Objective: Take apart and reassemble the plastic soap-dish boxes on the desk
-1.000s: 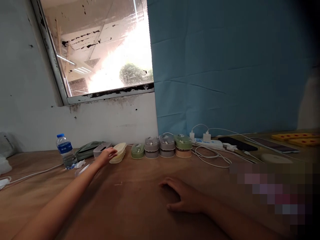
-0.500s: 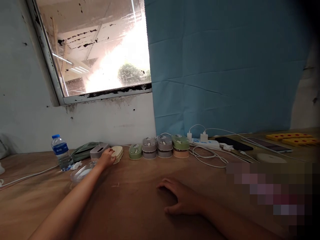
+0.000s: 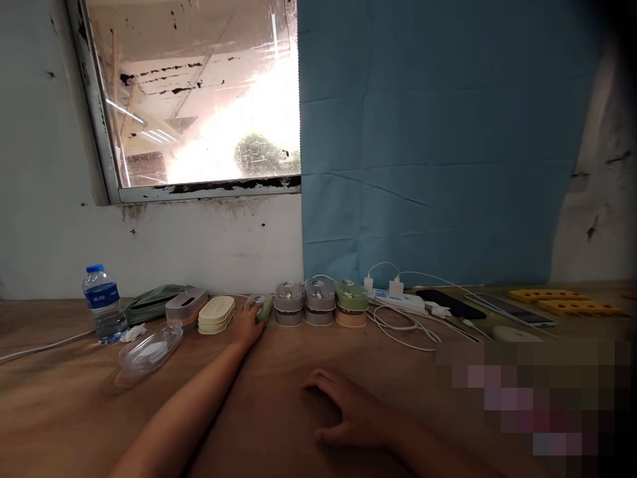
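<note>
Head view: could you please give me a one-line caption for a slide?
Left hand touches a green box beside stacked grey boxes; right hand rests flat on the table.

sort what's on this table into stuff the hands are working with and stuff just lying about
In hand:
left hand on the small green box
cream lids beside it
grey boxes
green and peach box
right hand flat on the table

Lying about:
water bottle
clear lid
green pouch
power strip
phones
yellow trays
</note>
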Motion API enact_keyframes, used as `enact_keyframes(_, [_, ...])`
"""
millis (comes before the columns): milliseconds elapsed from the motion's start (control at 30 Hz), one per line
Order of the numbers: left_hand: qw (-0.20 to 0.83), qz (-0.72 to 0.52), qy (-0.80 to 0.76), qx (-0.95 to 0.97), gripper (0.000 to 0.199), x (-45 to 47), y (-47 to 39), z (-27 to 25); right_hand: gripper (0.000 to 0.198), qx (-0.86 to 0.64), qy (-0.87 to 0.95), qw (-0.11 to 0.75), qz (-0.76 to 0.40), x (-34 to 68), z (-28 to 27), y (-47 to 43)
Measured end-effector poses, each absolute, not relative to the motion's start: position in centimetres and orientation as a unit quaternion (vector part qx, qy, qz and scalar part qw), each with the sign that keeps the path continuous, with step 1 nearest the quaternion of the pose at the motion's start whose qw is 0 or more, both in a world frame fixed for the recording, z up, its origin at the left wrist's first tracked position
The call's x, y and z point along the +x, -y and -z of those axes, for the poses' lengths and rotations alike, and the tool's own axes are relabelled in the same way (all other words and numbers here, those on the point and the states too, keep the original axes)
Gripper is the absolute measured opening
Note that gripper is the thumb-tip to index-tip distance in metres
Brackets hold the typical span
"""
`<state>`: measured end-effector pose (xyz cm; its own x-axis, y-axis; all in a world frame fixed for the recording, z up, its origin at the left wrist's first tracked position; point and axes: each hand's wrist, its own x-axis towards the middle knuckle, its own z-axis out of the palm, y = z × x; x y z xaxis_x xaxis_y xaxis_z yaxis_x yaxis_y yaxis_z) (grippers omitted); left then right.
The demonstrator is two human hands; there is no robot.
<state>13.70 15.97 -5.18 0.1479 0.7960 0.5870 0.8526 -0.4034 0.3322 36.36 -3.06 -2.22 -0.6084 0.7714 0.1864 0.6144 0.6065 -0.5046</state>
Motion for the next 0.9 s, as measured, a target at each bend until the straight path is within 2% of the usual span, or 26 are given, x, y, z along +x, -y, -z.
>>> enact_keyframes(200, [0.013,0.399,0.504,-0.766,0.039,9.6,-10.1,4.5,0.056,-0.401,0.874,0.199,-0.188,36.1,2.2,3.2])
enact_keyframes(333, [-0.13,0.438,0.373,-0.808,0.039,7.2,-4.7,3.7,0.055,-0.422,0.851,0.286,-0.125,36.2,2.8,3.0])
enact_keyframes(467, [-0.288,0.372,0.224,-0.854,0.042,6.7,-1.5,2.7,0.06,-0.427,0.827,0.35,-0.11,36.7,3.4,2.5])
enact_keyframes(633, [-0.382,0.352,0.149,-0.841,0.045,7.5,-1.0,3.0,0.063,-0.399,0.847,0.321,-0.141,36.8,3.5,2.4])
enact_keyframes(900, [-0.47,0.391,0.212,-0.762,0.039,7.9,-1.1,3.7,0.089,-0.401,0.855,0.234,-0.23,36.5,3.4,2.9])
